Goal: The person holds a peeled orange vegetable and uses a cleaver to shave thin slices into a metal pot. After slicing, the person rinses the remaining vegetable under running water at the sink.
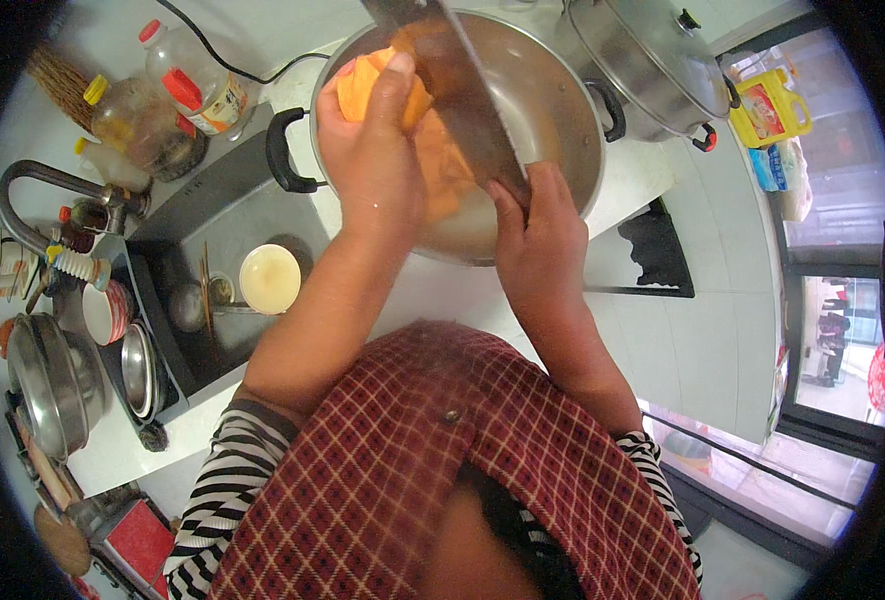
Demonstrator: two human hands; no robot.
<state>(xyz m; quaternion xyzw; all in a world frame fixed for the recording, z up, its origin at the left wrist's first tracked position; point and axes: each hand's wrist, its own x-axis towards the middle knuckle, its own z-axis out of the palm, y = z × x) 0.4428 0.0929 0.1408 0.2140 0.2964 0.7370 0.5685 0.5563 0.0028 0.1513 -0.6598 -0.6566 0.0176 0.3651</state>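
Note:
My left hand (373, 157) grips a chunk of orange pumpkin-like flesh (360, 86), held over a large steel pot (540, 82). In my right hand (543, 232) is the handle end of a broad-bladed kitchen cleaver (465, 112). The blade slants up and away to the left, beside the chunk and above the pot. Cut orange pieces (438, 169) lie inside the pot, partly hidden by the cleaver and my left hand. Whether the blade touches the chunk I cannot tell.
Left of the pot is a dark sink (262, 202) holding a pale bowl (270, 279) and chopsticks (206, 289). A curved faucet (59, 176) and several bottles (194, 79) stand behind it. A lidded steamer pot (637, 67) stands at right, with a yellow jug (769, 109) beyond.

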